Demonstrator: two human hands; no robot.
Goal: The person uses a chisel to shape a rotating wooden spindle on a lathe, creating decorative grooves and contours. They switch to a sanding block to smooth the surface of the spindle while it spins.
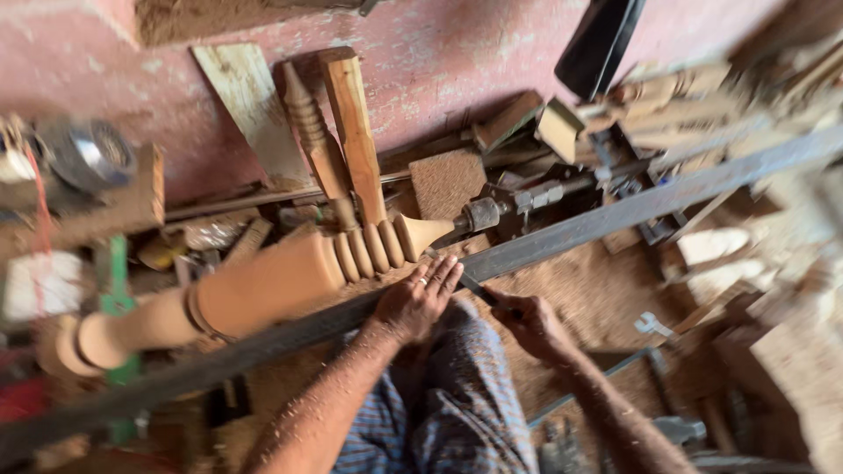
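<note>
Turned wooden spindle (263, 285) is sitting on the lathe, running diagonally from lower left up to the metal centre (492, 211), its beaded end near the hands. Chisel (474, 286) is lying across the steel tool rest bar (562, 235), tip near the beads. Left hand (420, 298) is pressing flat on chisel and bar, fingers extended. Right hand (529, 322) is gripping the chisel handle, closed. Sawdust (580, 290) is covering the floor.
</note>
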